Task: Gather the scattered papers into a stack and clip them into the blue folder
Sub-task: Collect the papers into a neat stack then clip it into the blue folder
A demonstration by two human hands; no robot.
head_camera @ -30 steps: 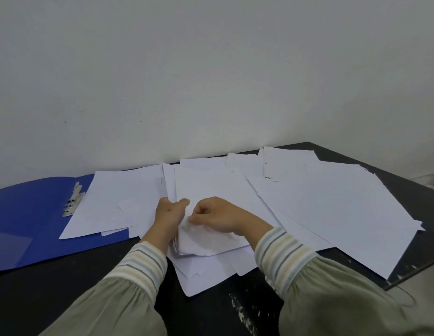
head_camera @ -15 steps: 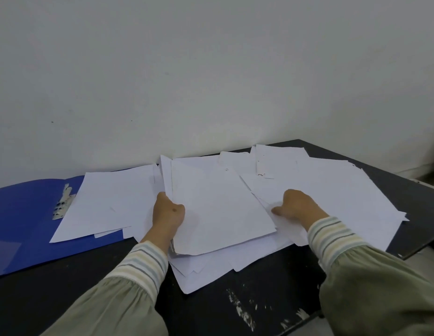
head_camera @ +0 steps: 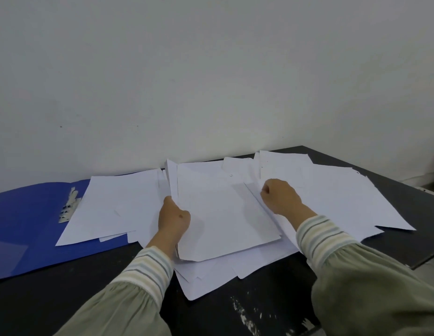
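I observe a partial stack of papers (head_camera: pixel 225 217) at the centre of the black table (head_camera: pixel 65 299), its left edge gripped by the left hand (head_camera: pixel 174 220), thumb on top, forearm angled up from the lower left. To its right, the right hand (head_camera: pixel 280 198) lies curled, knuckles up, on loose sheets (head_camera: pixel 344 197) fanned toward the table's right corner; whether it pinches one I cannot tell. The blue folder (head_camera: pixel 24 226) lies open at far left, its metal clip (head_camera: pixel 68 208) beside further sheets overlapping it.
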